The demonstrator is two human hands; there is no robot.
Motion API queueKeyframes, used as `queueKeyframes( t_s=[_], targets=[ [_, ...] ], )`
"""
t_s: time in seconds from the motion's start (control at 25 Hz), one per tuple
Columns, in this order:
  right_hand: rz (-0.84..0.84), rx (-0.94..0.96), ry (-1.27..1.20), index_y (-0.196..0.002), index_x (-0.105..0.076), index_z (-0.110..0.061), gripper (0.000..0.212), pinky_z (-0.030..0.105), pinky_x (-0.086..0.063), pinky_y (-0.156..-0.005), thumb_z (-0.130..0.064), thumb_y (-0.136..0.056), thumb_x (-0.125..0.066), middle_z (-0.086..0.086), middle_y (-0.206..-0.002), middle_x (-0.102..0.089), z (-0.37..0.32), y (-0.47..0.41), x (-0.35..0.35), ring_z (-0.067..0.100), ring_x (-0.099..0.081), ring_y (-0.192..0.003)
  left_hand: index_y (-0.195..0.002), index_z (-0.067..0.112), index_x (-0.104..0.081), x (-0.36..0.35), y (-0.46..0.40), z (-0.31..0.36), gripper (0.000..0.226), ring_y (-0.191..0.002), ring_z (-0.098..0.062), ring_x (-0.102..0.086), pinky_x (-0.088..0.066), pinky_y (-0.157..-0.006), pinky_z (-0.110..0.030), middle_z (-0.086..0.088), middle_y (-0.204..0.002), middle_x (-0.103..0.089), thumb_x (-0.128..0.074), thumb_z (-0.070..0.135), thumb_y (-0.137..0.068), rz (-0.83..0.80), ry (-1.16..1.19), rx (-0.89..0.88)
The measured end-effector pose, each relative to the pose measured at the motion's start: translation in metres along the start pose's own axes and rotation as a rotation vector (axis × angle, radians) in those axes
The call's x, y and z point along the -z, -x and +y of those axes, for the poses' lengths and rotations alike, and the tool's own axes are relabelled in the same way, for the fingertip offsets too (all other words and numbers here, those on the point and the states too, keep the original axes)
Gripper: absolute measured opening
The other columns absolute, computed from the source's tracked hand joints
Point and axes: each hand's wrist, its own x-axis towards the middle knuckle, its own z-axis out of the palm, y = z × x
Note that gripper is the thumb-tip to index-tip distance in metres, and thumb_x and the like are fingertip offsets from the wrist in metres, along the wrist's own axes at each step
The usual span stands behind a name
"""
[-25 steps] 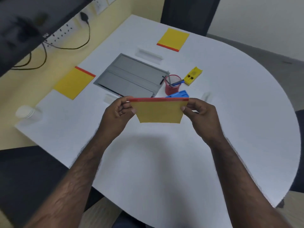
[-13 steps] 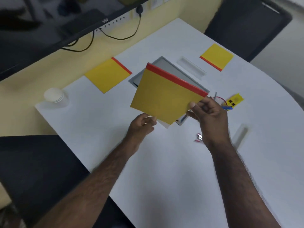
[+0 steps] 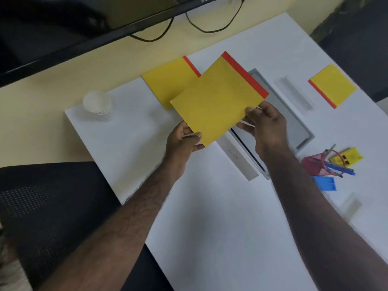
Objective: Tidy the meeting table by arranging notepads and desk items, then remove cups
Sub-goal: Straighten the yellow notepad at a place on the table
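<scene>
A yellow notepad with a red spine (image 3: 216, 97) is held above the white table (image 3: 210, 227). My left hand (image 3: 182, 141) pinches its near corner and my right hand (image 3: 264, 124) grips its right edge. It overlaps a second yellow notepad (image 3: 168, 85) lying by the table's left edge. A third notepad (image 3: 333, 86) lies at the far right. A stack of white cups (image 3: 97, 102) stands at the table's left corner.
A grey cable panel (image 3: 294, 120) sits in the table's middle, with a white nameplate (image 3: 237, 158) near it. A red pen holder (image 3: 315, 164), a yellow item (image 3: 346, 158) and a blue item (image 3: 325, 183) lie right. A black chair (image 3: 42, 206) stands left; a monitor (image 3: 63, 28) hangs behind.
The notepad has swung left, from in front of me to over the notepad at the left edge. My left hand has regripped its near corner. The view has turned left.
</scene>
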Motion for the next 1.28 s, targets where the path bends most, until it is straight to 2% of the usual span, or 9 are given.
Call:
queueKeyframes(
  t_s=[0.12,0.24,0.44,0.6,0.88,1.0,1.12,1.2,1.28],
  targets=[
    [0.015,-0.059,0.033,-0.113,-0.072,-0.006,0.019,0.037,-0.064,-0.075,-0.002,-0.104,-0.056,0.011,-0.099,-0.073,0.018,-0.037,-0.039,0.027,-0.077,-0.086,-0.128,0.008,-0.068,0.023,-0.029,0.007,0.034,-0.104,-0.023,-0.072,-0.062,-0.087,-0.036,-0.01,-0.116,-0.076,-0.061,-0.004,-0.098,0.114,-0.041,-0.045],
    [0.026,-0.155,0.031,-0.117,-0.071,-0.001,0.021,0.036,-0.065,-0.074,-0.001,-0.104,-0.054,0.013,-0.101,-0.074,0.033,-0.072,-0.075,0.027,-0.073,-0.086,-0.127,-0.001,-0.068,0.042,-0.06,0.017,0.033,-0.101,-0.023,-0.073,-0.062,-0.092,-0.037,-0.013,-0.113,-0.076,-0.063,-0.006,-0.095,0.24,-0.067,-0.079],
    [0.021,-0.256,-0.049,-0.105,-0.068,-0.007,0.018,0.037,-0.065,-0.075,0.004,-0.102,-0.054,0.01,-0.096,-0.075,0.048,-0.114,-0.124,0.024,-0.073,-0.079,-0.128,-0.003,-0.064,0.066,-0.108,0.035,0.036,-0.098,-0.022,-0.073,-0.063,-0.089,-0.038,-0.01,-0.108,-0.075,-0.065,-0.009,-0.092,0.388,-0.087,-0.136],
    [0.026,-0.328,-0.073,-0.114,-0.071,-0.006,0.023,0.03,-0.062,-0.061,0.005,-0.102,-0.055,0.011,-0.094,-0.076,0.057,-0.138,-0.15,0.022,-0.075,-0.071,-0.123,0.001,-0.067,0.079,-0.134,0.041,0.033,-0.097,-0.019,-0.074,-0.062,-0.085,-0.033,-0.003,-0.103,-0.076,-0.067,-0.007,-0.091,0.431,-0.193,-0.137],
    [0.058,-0.382,-0.102,-0.114,-0.068,0.004,0.02,0.032,-0.06,-0.05,0.006,-0.103,-0.052,0.012,-0.062,-0.071,0.069,-0.168,-0.173,0.02,-0.068,-0.043,-0.12,0.003,-0.068,0.089,-0.157,0.039,0.033,-0.088,-0.013,-0.07,-0.06,-0.09,-0.032,0.005,-0.092,-0.071,-0.067,-0.006,-0.088,0.534,-0.312,-0.164],
    [0.042,-0.376,-0.102,-0.11,-0.071,0.007,0.019,0.038,-0.067,-0.061,0.005,-0.1,-0.055,0.008,-0.059,-0.072,0.07,-0.163,-0.174,0.019,-0.069,-0.048,-0.116,0.002,-0.07,0.091,-0.159,0.041,0.03,-0.086,-0.013,-0.07,-0.06,-0.088,-0.031,0.003,-0.092,-0.071,-0.068,-0.007,-0.087,0.558,-0.376,-0.187],
    [-0.011,-0.343,-0.125,-0.115,-0.07,0.007,0.024,0.041,-0.066,-0.083,0.011,-0.098,-0.053,0.013,-0.081,-0.072,0.067,-0.152,-0.165,0.024,-0.07,-0.07,-0.11,0.004,-0.072,0.091,-0.155,0.04,0.029,-0.076,0.002,-0.065,-0.056,-0.076,-0.018,0.015,-0.083,-0.066,-0.066,-0.01,-0.085,0.573,-0.399,-0.216],
    [-0.029,-0.308,-0.161,-0.109,-0.069,0.001,0.027,0.04,-0.064,-0.088,0.017,-0.096,-0.053,0.015,-0.089,-0.067,0.065,-0.14,-0.153,0.026,-0.065,-0.08,-0.096,0.017,-0.067,0.087,-0.147,0.038,0.03,-0.065,0.009,-0.06,-0.051,-0.068,-0.009,0.018,-0.075,-0.061,-0.065,-0.011,-0.085,0.573,-0.436,-0.242],
    [-0.015,-0.273,-0.194,-0.121,-0.064,-0.001,0.031,0.039,-0.063,-0.094,0.015,-0.095,-0.059,0.014,-0.095,-0.065,0.063,-0.124,-0.136,0.025,-0.064,-0.084,-0.077,0.018,-0.051,0.079,-0.134,0.034,0.03,-0.06,-0.009,-0.048,-0.051,-0.071,-0.02,0.004,-0.065,-0.048,-0.065,-0.007,-0.084,0.571,-0.536,-0.28]
  ],
)
